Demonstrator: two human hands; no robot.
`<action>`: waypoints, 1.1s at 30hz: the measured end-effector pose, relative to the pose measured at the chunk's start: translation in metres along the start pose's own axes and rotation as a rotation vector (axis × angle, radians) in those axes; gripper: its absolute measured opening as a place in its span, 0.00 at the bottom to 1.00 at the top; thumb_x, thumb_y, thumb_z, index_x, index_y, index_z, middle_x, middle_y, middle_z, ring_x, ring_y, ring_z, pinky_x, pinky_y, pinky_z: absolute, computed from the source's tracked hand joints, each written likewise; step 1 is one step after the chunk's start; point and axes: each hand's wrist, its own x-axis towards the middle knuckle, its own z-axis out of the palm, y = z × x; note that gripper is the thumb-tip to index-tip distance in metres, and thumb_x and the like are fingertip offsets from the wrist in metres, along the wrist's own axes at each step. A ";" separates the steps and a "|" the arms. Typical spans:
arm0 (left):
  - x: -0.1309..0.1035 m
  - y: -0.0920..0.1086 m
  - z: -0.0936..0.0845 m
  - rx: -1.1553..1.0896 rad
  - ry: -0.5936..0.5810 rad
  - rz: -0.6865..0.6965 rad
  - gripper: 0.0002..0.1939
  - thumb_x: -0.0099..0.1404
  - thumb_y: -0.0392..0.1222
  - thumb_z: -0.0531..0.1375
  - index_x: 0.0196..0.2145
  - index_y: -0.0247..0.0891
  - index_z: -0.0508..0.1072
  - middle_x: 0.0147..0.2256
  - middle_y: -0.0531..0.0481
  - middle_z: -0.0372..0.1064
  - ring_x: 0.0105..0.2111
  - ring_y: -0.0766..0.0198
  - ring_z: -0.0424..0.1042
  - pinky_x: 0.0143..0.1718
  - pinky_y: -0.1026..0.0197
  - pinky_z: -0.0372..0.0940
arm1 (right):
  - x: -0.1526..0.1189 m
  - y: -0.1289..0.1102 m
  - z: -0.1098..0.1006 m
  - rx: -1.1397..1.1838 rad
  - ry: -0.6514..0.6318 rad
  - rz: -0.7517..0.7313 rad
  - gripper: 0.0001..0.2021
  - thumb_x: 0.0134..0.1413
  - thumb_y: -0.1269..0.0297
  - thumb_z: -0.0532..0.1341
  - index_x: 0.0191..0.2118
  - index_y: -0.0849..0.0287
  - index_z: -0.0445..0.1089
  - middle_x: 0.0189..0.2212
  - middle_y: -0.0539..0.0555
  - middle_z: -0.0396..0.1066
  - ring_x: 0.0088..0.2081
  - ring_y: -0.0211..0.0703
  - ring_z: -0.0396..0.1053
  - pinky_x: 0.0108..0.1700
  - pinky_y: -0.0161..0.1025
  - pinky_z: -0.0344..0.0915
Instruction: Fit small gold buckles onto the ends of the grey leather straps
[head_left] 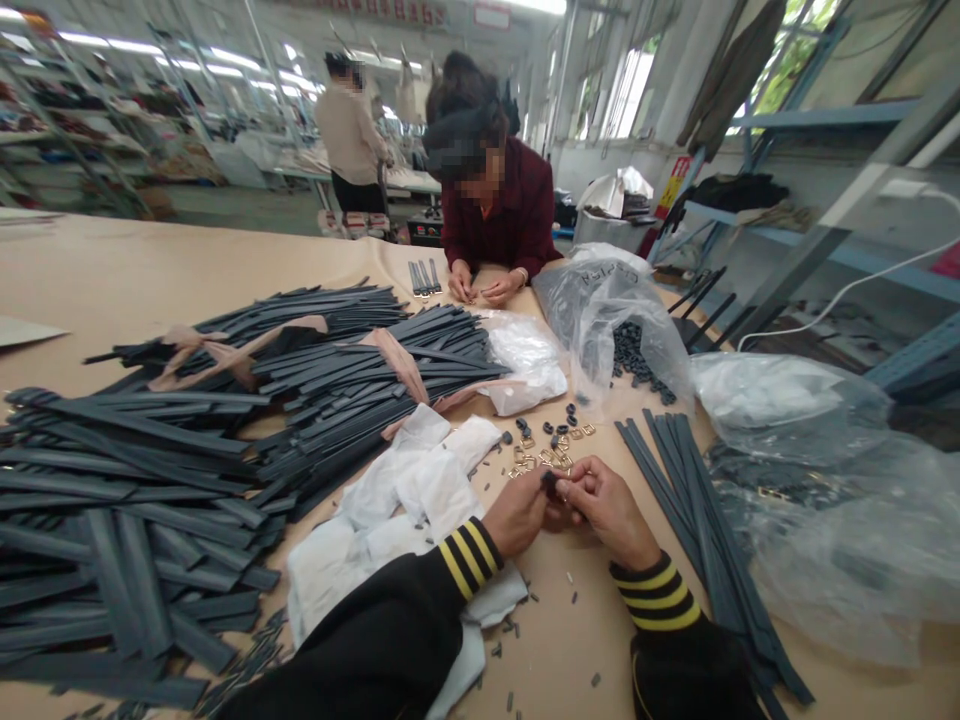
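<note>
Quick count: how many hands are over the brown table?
4. The wearer's left hand and right hand meet at a small dark piece; the maroon-clad co-worker's right hand and left hand are across the table. No other hand shows there.

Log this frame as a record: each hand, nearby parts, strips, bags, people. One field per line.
left hand: left hand pinches a small dark piece
right hand: right hand fingers at the same piece; exact grip hidden
just beyond hands: gold-coloured buckles, dark loops
strips, left: tied bundles, loose pile
strips, right: dark strips
bags, right: clear plastic bags
surface: tan tabletop
people: one across the table, one standing farther back
</note>
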 end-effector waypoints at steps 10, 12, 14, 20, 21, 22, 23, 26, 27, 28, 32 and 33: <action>-0.004 0.000 -0.012 -0.839 -0.298 -0.419 0.17 0.49 0.46 0.63 0.33 0.33 0.64 0.25 0.53 0.63 0.23 0.73 0.65 0.27 0.68 0.64 | -0.002 -0.001 0.000 -0.067 -0.069 0.040 0.18 0.39 0.59 0.64 0.30 0.55 0.51 0.13 0.38 0.57 0.13 0.30 0.55 0.15 0.27 0.50; -0.005 -0.001 -0.014 -0.839 -0.387 -0.407 0.17 0.50 0.46 0.63 0.32 0.31 0.64 0.23 0.52 0.63 0.22 0.73 0.65 0.24 0.70 0.63 | -0.003 -0.001 -0.001 -0.040 -0.129 0.047 0.18 0.38 0.60 0.64 0.29 0.56 0.52 0.13 0.39 0.58 0.14 0.30 0.56 0.16 0.27 0.51; -0.005 -0.003 -0.014 -0.806 -0.435 -0.388 0.19 0.49 0.48 0.63 0.30 0.31 0.64 0.22 0.52 0.64 0.20 0.73 0.65 0.20 0.71 0.61 | -0.004 -0.001 -0.003 -0.020 -0.215 0.045 0.16 0.40 0.58 0.63 0.28 0.56 0.53 0.14 0.42 0.60 0.16 0.31 0.58 0.17 0.28 0.52; 0.000 -0.014 -0.012 -0.420 -0.185 -0.214 0.19 0.51 0.54 0.58 0.26 0.34 0.59 0.20 0.55 0.61 0.15 0.75 0.59 0.15 0.71 0.54 | -0.008 -0.004 -0.017 -0.244 -0.325 0.113 0.17 0.48 0.50 0.54 0.24 0.61 0.60 0.14 0.44 0.60 0.12 0.28 0.53 0.14 0.27 0.46; 0.001 -0.015 -0.012 -0.326 -0.152 -0.196 0.18 0.52 0.54 0.57 0.26 0.35 0.58 0.21 0.55 0.61 0.15 0.75 0.59 0.15 0.71 0.53 | -0.008 -0.004 -0.018 -0.243 -0.365 0.120 0.17 0.50 0.50 0.53 0.25 0.61 0.62 0.15 0.45 0.61 0.13 0.29 0.55 0.15 0.27 0.48; 0.000 -0.016 -0.012 -0.239 -0.122 -0.186 0.17 0.54 0.54 0.55 0.26 0.35 0.57 0.21 0.55 0.61 0.15 0.74 0.58 0.15 0.70 0.53 | -0.009 -0.004 -0.019 -0.221 -0.411 0.121 0.17 0.50 0.51 0.53 0.26 0.61 0.63 0.17 0.46 0.63 0.14 0.29 0.58 0.16 0.28 0.50; 0.000 -0.017 -0.011 -0.164 -0.092 -0.180 0.16 0.55 0.53 0.54 0.26 0.36 0.57 0.21 0.55 0.61 0.16 0.74 0.58 0.15 0.70 0.53 | -0.009 -0.005 -0.019 -0.190 -0.457 0.117 0.16 0.49 0.51 0.54 0.28 0.61 0.63 0.19 0.47 0.65 0.16 0.30 0.60 0.18 0.28 0.52; -0.002 -0.016 -0.007 0.014 -0.007 -0.140 0.11 0.58 0.47 0.51 0.25 0.37 0.56 0.21 0.54 0.62 0.18 0.72 0.60 0.18 0.69 0.54 | -0.009 -0.004 -0.018 -0.131 -0.505 0.099 0.15 0.48 0.52 0.56 0.30 0.62 0.64 0.22 0.49 0.67 0.19 0.31 0.62 0.21 0.29 0.56; -0.002 -0.015 -0.005 0.048 0.020 -0.128 0.10 0.58 0.45 0.51 0.25 0.37 0.57 0.20 0.54 0.62 0.18 0.72 0.60 0.18 0.69 0.55 | -0.009 -0.003 -0.017 -0.131 -0.479 0.103 0.16 0.48 0.51 0.55 0.28 0.62 0.63 0.21 0.48 0.66 0.18 0.30 0.61 0.20 0.29 0.54; -0.003 -0.013 -0.003 0.065 0.043 -0.125 0.09 0.57 0.44 0.52 0.24 0.37 0.57 0.20 0.54 0.62 0.19 0.72 0.60 0.19 0.69 0.55 | -0.009 -0.002 -0.017 -0.132 -0.444 0.112 0.16 0.49 0.51 0.54 0.27 0.62 0.62 0.19 0.47 0.65 0.17 0.30 0.59 0.19 0.29 0.53; -0.001 -0.010 0.000 -0.117 0.039 -0.182 0.12 0.56 0.47 0.53 0.24 0.37 0.55 0.18 0.55 0.62 0.17 0.71 0.62 0.19 0.67 0.57 | -0.007 0.002 -0.019 -0.123 -0.375 0.135 0.16 0.48 0.51 0.55 0.26 0.61 0.58 0.17 0.45 0.63 0.15 0.28 0.56 0.18 0.27 0.49; -0.001 -0.011 -0.001 -0.204 0.000 -0.196 0.13 0.55 0.48 0.54 0.24 0.37 0.55 0.18 0.55 0.63 0.17 0.70 0.63 0.20 0.67 0.58 | -0.006 0.003 -0.020 -0.129 -0.373 0.129 0.16 0.48 0.51 0.55 0.26 0.60 0.58 0.17 0.45 0.62 0.15 0.28 0.55 0.18 0.27 0.48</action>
